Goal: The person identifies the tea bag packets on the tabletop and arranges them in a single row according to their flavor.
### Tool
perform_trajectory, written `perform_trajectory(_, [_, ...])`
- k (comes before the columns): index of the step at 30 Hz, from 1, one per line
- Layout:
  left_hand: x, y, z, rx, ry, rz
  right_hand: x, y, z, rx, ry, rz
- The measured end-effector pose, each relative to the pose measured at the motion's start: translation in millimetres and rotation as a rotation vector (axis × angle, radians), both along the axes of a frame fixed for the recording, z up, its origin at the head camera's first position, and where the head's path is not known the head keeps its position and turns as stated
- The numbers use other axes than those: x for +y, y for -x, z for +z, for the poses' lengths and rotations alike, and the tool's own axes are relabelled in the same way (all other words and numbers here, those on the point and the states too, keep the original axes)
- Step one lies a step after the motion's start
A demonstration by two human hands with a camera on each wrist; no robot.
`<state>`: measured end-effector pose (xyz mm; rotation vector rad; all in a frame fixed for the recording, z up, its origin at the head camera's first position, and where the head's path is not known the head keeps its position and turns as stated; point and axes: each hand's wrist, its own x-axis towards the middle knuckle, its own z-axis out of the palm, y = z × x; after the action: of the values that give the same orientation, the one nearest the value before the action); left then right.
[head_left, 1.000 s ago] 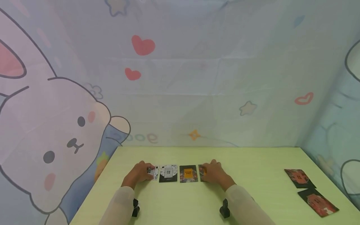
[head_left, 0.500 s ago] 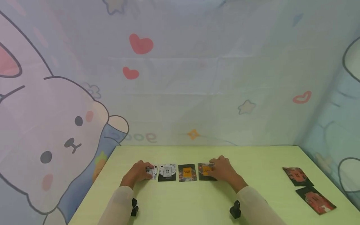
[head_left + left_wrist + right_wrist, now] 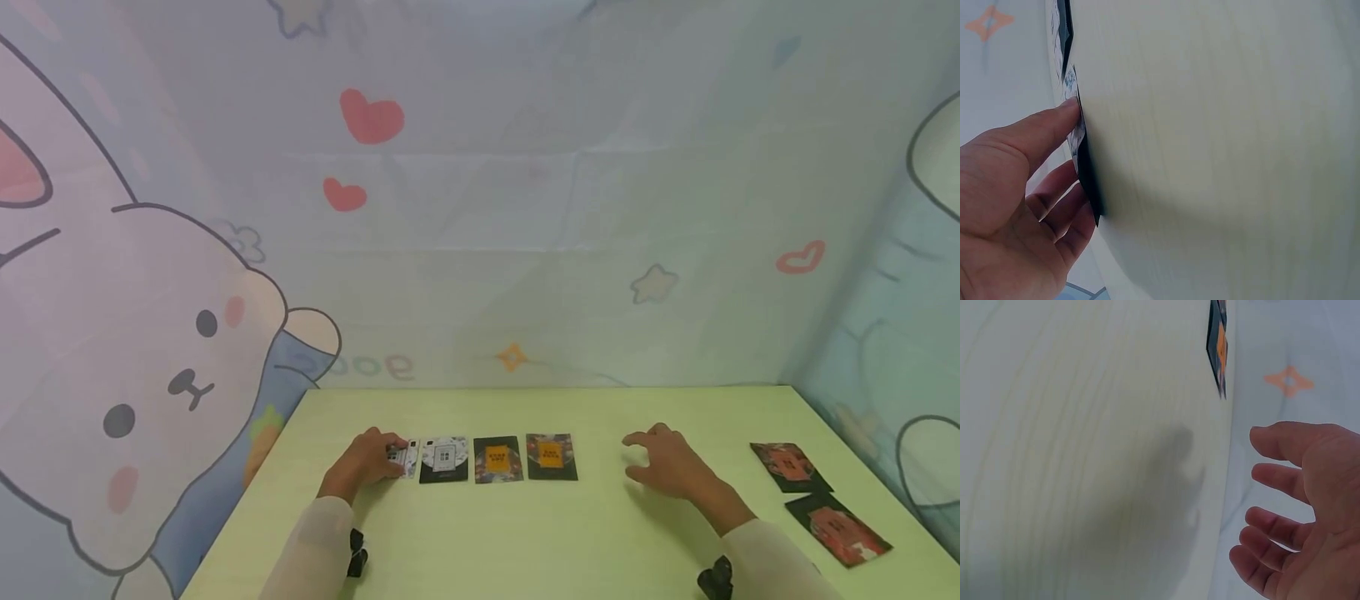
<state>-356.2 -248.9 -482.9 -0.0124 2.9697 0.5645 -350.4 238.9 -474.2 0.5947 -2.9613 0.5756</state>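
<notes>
Four flat printed sachets lie side by side in a row in the head view. At the left end, my left hand (image 3: 369,461) holds a black-and-white sachet (image 3: 410,461) with thumb and fingers over it, hiding its left part. In the left wrist view the thumb is on that sachet (image 3: 1083,144). Beside it come another black-and-white sachet (image 3: 444,459), a dark sachet (image 3: 498,460) with an orange label and a second dark one (image 3: 552,456). Right of the row, my right hand (image 3: 667,462) hovers over the table with spread, slightly bent fingers, holding nothing.
Two dark sachets with reddish labels, an upper one (image 3: 791,467) and a lower one (image 3: 838,528), lie touching at the table's right side. The pale yellow table (image 3: 480,542) ends at a printed cloth backdrop (image 3: 480,292).
My right hand has let go of the right-end orange-label sachet and moved right, leaving it flat in the row. The left hand stays on its sachet.
</notes>
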Motion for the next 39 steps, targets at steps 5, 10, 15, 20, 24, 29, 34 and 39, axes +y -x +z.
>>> perform_trajectory(5, [0,1.8,-0.3,-0.002,0.002,-0.002,43,-4.3,-0.3,-0.014,0.015,0.015])
perform_trajectory(10, [-1,3.8,-2.6,-0.008,-0.003,0.001,83,-9.1,-1.6,-0.038,0.014,0.009])
perform_trajectory(15, [-2,3.2,-2.6,-0.009,-0.009,0.002,116,-18.6,1.5,-0.05,0.011,-0.02])
perform_trajectory(20, [-1,4.2,-2.0,-0.005,-0.015,-0.005,148,-26.8,-0.5,0.041,-0.019,-0.002])
perform_trajectory(24, [-2,4.6,-1.8,-0.002,-0.015,-0.009,172,-28.4,-2.7,0.021,-0.05,-0.011])
perform_trajectory(29, [-3,3.2,-2.3,-0.006,-0.008,-0.009,202,-29.7,-5.4,-0.11,-0.1,-0.034])
perform_trajectory(34, [-3,1.4,-2.1,-0.01,-0.015,-0.005,224,-35.8,-8.6,-0.195,-0.11,-0.072])
perform_trajectory(39, [-2,1.5,-2.0,-0.006,-0.036,0.004,235,-42.8,-15.3,-0.177,-0.168,-0.044])
